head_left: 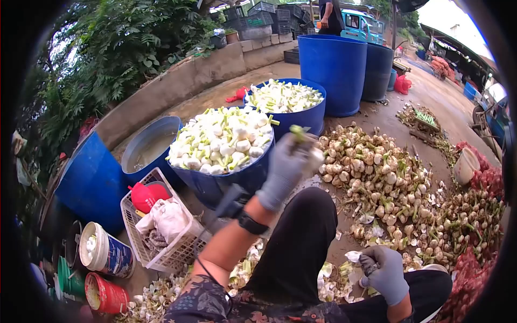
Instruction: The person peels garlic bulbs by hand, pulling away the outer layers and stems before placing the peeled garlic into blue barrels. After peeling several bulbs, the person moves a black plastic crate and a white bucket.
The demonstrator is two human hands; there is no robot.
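My left hand (285, 169), in a grey glove, is raised beside the blue tub (226, 185) heaped with peeled white garlic bulbs (223, 141). Its fingers are closed on garlic (316, 157); a green stem end sticks out above, and motion blurs it. My right hand (385, 275), also gloved, is low over my right leg with its fingers curled. A whitish piece (353, 257) shows by its fingertips, but what lies inside the grip is hidden. Unpeeled garlic (377, 180) is piled on the ground to the right.
Another blue tub (296, 119) of trimmed garlic stands behind, near a tall blue barrel (334, 75). At left are a white basket (161, 258) with cloths, a white bucket (94, 247) and a red bucket (105, 292). Red net sacks (474, 280) lie right; a person (330, 19) stands behind.
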